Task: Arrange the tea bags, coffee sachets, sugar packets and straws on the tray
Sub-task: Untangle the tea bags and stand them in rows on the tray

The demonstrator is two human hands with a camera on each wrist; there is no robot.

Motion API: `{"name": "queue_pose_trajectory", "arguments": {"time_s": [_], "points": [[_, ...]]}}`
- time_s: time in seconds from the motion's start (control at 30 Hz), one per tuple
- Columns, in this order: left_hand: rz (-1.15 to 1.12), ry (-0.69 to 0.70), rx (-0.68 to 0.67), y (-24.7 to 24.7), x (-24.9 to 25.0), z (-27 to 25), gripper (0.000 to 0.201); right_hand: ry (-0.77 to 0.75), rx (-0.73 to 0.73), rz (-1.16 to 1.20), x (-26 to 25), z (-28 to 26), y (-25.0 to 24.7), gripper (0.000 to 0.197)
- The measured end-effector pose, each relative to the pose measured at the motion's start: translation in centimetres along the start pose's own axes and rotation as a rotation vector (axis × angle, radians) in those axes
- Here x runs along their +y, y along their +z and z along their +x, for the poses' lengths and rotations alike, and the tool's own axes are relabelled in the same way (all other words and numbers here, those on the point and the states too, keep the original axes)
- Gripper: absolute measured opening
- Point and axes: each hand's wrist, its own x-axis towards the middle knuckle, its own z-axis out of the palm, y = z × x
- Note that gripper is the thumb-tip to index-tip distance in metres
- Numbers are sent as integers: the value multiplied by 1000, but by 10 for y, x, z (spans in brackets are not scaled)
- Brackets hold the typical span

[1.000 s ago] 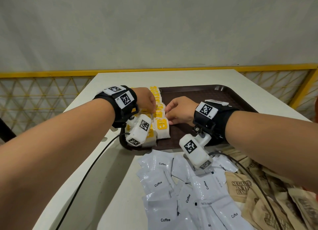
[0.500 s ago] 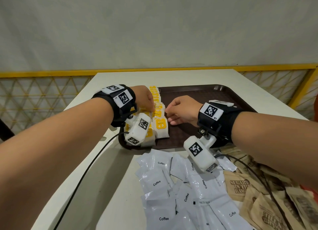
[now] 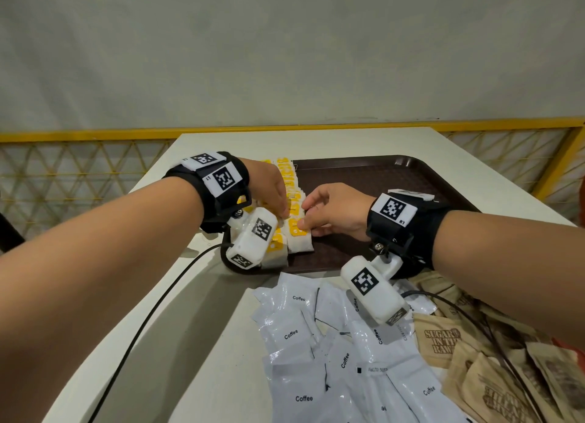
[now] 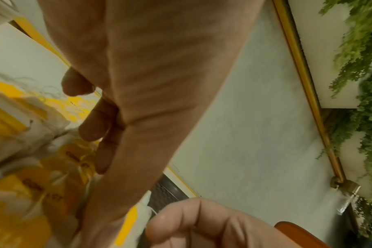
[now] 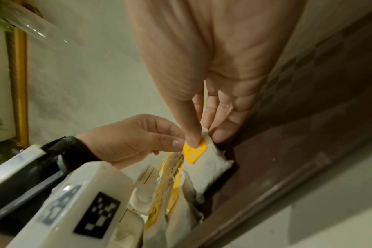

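A brown tray (image 3: 380, 182) carries rows of white tea bags (image 3: 299, 242) with yellow tags along its left side. My right hand (image 3: 303, 215) pinches the top of the nearest right-row tea bag (image 5: 208, 161) between thumb and fingers. Beside it, my left hand (image 3: 283, 212) hovers over the left row. Its fingers (image 4: 93, 124) are loosely curled and grip nothing. White coffee sachets (image 3: 291, 334) lie heaped on the table in front of the tray. Brown sugar packets (image 3: 440, 343) lie to their right. No straws are in view.
The tray's right and far parts (image 5: 308, 134) are bare brown surface. The white table (image 3: 221, 144) ends at a yellow mesh railing (image 3: 79, 169) to the left and behind. A black cable (image 3: 158, 296) runs across the table's left side.
Both hands have stayed at the tea bags. My right thumb has edged slightly left onto the front tea bag's yellow tag.
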Motion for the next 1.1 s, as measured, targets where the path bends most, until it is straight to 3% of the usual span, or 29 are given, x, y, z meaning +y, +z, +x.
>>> {"name": "queue_pose_trajectory", "arguments": {"time_s": [0.13, 0.3, 0.47, 0.67, 0.77, 0.9, 1.0, 1.1], "points": [[26, 16, -25, 0, 2, 0, 15, -48, 3, 3, 0, -1, 2, 33], [36, 22, 47, 1, 3, 4, 10, -65, 59, -18, 0, 0, -1, 31], [30, -1, 83, 4, 4, 5, 21, 15, -1, -123, 3, -7, -3, 31], [35, 12, 102, 5, 1, 7, 16, 8, -50, -126, 2, -12, 3, 29], [4, 13, 132, 1, -4, 5, 24, 5, -36, -109, 2, -11, 4, 29], [2, 5, 48, -1, -5, -2, 30, 14, -23, -85, 3, -12, 4, 26], [29, 10, 15, 2, 0, -5, 22, 13, -20, -76, 2, -13, 5, 25], [43, 1, 39, 0, 4, -6, 36, 5, -17, -78, 3, -13, 4, 25]]}}
